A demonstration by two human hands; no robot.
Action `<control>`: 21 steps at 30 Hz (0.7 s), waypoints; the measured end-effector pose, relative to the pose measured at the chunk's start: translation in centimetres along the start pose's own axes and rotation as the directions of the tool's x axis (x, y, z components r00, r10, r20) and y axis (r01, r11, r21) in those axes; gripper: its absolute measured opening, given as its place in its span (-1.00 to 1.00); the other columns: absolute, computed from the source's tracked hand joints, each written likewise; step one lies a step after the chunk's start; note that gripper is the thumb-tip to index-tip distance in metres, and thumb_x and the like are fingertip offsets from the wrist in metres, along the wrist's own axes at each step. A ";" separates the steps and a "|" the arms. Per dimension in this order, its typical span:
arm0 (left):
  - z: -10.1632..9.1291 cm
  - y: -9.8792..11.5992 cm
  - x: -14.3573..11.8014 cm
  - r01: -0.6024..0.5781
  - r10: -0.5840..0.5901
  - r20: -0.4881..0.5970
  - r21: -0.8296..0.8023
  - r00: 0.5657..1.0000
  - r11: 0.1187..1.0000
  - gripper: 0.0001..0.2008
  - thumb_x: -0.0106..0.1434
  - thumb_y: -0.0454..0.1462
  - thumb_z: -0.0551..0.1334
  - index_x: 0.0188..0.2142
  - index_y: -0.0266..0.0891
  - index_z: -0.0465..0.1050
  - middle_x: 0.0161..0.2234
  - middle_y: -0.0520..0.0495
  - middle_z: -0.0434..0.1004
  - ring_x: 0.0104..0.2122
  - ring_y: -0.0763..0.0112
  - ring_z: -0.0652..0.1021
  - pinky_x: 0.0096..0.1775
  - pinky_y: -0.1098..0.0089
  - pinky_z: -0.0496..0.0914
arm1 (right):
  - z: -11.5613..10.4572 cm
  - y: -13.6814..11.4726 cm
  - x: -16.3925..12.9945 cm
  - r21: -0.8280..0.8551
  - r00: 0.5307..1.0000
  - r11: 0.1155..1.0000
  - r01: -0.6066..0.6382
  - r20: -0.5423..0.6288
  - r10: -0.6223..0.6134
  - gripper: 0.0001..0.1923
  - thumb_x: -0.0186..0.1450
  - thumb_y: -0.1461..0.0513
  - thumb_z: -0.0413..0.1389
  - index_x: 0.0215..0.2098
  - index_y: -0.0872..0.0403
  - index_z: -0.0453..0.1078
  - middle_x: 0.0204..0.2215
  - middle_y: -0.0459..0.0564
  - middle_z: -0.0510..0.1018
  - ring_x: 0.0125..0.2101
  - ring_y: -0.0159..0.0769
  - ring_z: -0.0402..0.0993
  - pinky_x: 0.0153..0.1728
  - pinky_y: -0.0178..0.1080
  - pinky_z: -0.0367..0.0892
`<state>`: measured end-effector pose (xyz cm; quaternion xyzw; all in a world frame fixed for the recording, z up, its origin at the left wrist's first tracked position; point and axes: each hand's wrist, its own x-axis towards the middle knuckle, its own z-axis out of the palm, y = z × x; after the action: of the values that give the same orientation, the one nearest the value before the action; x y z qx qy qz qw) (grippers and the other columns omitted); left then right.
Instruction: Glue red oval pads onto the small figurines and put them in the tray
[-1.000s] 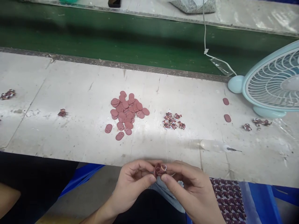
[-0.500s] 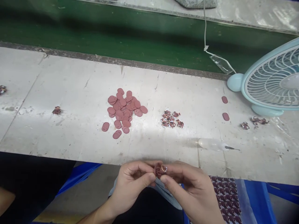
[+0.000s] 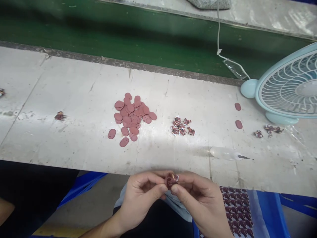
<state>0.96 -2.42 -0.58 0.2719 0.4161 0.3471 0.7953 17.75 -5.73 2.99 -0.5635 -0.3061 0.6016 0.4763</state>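
I see the white bench (image 3: 74,99) carrying a pale blue fan (image 3: 284,89) at far right, a pile of reddish oval discs (image 3: 132,115) in the middle, and a small cluster of dark wound parts (image 3: 182,126) right of it. A clear dropper bottle (image 3: 224,153) lies on its side near the front edge. Left hand (image 3: 141,198) and right hand (image 3: 200,201) are both pinched narrow on one small reddish part with a wire loop (image 3: 171,180), held off the bench edge, over the lap. Risks as I judge them: part slips and drops to the floor, since nothing is under it; thin wire bends under thumb pressure; bottle could roll or leak.
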 end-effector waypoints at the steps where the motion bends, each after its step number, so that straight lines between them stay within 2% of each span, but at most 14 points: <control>1: 0.0 0.0 0.0 -0.002 0.002 0.000 0.004 1.000 1.000 -0.95 0.21 -0.30 0.44 -0.39 -0.23 0.66 -0.24 -0.11 0.73 -0.43 0.43 0.63 -0.37 0.49 0.58 | 0.0 0.0 0.0 0.004 1.000 1.000 0.000 -0.002 0.000 -0.86 0.33 0.27 0.31 -0.18 -0.10 0.64 -0.26 -0.07 0.73 -0.28 -0.29 0.70 -0.24 -0.36 0.61; 4: 0.0 -0.2 -0.1 -0.032 0.032 -0.013 0.036 0.999 0.999 -0.97 0.22 -0.31 0.43 -0.36 -0.22 0.67 -0.13 -0.15 0.72 -0.37 0.36 0.66 -0.38 0.50 0.58 | 0.0 0.2 0.0 0.025 1.000 1.000 -0.003 -0.004 0.003 -0.86 0.33 0.28 0.30 -0.18 -0.11 0.64 -0.27 -0.08 0.73 -0.28 -0.30 0.69 -0.24 -0.37 0.61; 8: 0.1 -0.6 -0.2 -0.142 0.148 -0.052 0.106 0.988 0.984 -0.97 0.23 -0.34 0.42 -0.33 -0.18 0.68 -0.06 -0.16 0.69 -0.27 0.29 0.69 -0.40 0.52 0.57 | 0.3 0.6 -0.1 0.061 0.999 0.998 0.029 -0.036 -0.027 -0.83 0.35 0.29 0.29 -0.15 -0.12 0.64 -0.24 -0.08 0.73 -0.28 -0.32 0.69 -0.22 -0.39 0.61; 12: 0.0 -1.1 -0.3 -0.237 0.244 -0.015 0.176 0.970 0.955 -0.88 0.27 -0.37 0.38 -0.27 -0.11 0.68 -0.04 -0.12 0.69 -0.18 0.25 0.70 -0.37 0.53 0.58 | 0.5 0.9 -0.3 0.064 0.996 0.996 0.066 -0.067 -0.062 -0.85 0.35 0.28 0.29 -0.17 -0.11 0.64 -0.26 -0.06 0.73 -0.28 -0.31 0.70 -0.23 -0.41 0.61; 14: 0.0 -1.3 -0.3 -0.263 0.268 0.004 0.216 0.963 0.940 -0.84 0.29 -0.38 0.36 -0.24 -0.07 0.68 -0.03 -0.09 0.69 -0.15 0.28 0.70 -0.25 0.50 0.60 | 0.4 1.1 -0.4 0.044 0.995 0.996 0.078 -0.074 -0.074 -0.85 0.34 0.28 0.29 -0.18 -0.11 0.64 -0.25 -0.06 0.73 -0.28 -0.30 0.70 -0.23 -0.39 0.62; 18: 0.1 -1.4 -0.3 -0.281 0.285 0.020 0.242 0.958 0.929 -0.83 0.30 -0.38 0.35 -0.24 -0.05 0.67 -0.03 -0.05 0.69 -0.14 0.31 0.70 0.06 0.31 0.56 | 0.1 1.4 -0.6 -0.004 0.990 0.993 0.115 -0.076 -0.115 -0.81 0.35 0.29 0.29 -0.14 -0.14 0.63 -0.23 -0.07 0.72 -0.26 -0.31 0.69 -0.21 -0.38 0.62; 21: 0.3 -1.2 -0.4 -0.301 0.303 0.028 0.234 0.953 0.925 -0.83 0.30 -0.38 0.35 -0.25 -0.05 0.67 -0.03 -0.04 0.69 -0.17 0.32 0.70 0.08 0.28 0.55 | 0.0 1.7 -0.6 -0.014 0.984 0.987 0.160 -0.077 -0.160 -0.79 0.35 0.30 0.28 -0.12 -0.13 0.63 -0.24 -0.07 0.72 -0.27 -0.31 0.69 -0.24 -0.39 0.62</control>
<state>1.46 -3.53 -1.14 0.4236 0.4108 0.4144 0.6928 17.32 -6.91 1.70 -0.5617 -0.3339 0.5381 0.5325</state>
